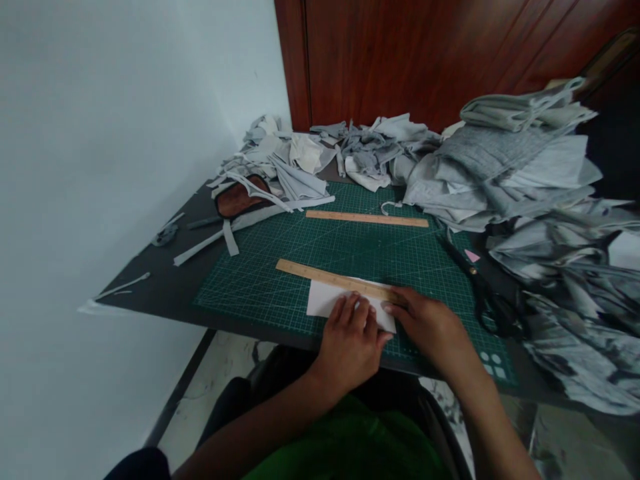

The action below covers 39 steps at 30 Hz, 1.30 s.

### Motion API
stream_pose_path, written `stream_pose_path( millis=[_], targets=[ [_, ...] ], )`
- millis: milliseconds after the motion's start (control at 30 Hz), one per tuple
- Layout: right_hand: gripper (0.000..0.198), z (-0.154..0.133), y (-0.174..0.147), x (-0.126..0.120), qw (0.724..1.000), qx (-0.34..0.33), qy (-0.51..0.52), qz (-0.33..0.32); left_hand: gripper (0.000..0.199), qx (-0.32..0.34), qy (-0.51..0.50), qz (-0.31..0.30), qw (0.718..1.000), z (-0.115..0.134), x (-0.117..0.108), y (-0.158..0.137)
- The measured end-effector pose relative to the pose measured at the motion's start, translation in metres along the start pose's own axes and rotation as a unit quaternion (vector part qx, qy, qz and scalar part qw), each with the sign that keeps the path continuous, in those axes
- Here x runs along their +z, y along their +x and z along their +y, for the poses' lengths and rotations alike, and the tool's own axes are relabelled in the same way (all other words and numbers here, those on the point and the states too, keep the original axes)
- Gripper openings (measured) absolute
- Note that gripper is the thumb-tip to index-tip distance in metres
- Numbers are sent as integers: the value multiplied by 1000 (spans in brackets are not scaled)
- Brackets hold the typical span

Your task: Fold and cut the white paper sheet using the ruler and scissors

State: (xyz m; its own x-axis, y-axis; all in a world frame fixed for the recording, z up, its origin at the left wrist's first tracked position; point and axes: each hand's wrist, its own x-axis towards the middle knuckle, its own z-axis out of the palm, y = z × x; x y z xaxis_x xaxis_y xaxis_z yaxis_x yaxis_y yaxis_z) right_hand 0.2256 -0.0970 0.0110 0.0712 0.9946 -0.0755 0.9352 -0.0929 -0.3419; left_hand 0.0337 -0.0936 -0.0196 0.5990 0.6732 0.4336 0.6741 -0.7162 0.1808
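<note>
A white rectangular piece [323, 297], paper or stiff cloth, lies on the green cutting mat near the table's front edge. Across its upper part rests a wooden ruler [310, 272], slightly slanted. My left hand [353, 340] is closed on the white piece with its fingers bent; the fingertips press on top, close to the ruler, and the thumb is by the lower right corner. At the ruler's right end, my right hand [423, 320] grips it between thumb and fingers, covering that end.
On the cutting mat [250, 287] lies a second wooden ruler [367, 219]. Black scissors [487, 297] and a pink scrap [471, 256] are at the right. Grey cloth piles [500, 167] line the back and right; a brown, black-edged piece [240, 197] is among strips at left.
</note>
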Motion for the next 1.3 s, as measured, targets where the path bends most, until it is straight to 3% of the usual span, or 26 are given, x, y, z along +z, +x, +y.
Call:
stream_pose_path(
  millis=[1300],
  targets=[
    [29, -6, 1, -2, 1000, 3, -3, 19, 51, -17, -4, -9, 1000, -3, -3, 0]
  ],
)
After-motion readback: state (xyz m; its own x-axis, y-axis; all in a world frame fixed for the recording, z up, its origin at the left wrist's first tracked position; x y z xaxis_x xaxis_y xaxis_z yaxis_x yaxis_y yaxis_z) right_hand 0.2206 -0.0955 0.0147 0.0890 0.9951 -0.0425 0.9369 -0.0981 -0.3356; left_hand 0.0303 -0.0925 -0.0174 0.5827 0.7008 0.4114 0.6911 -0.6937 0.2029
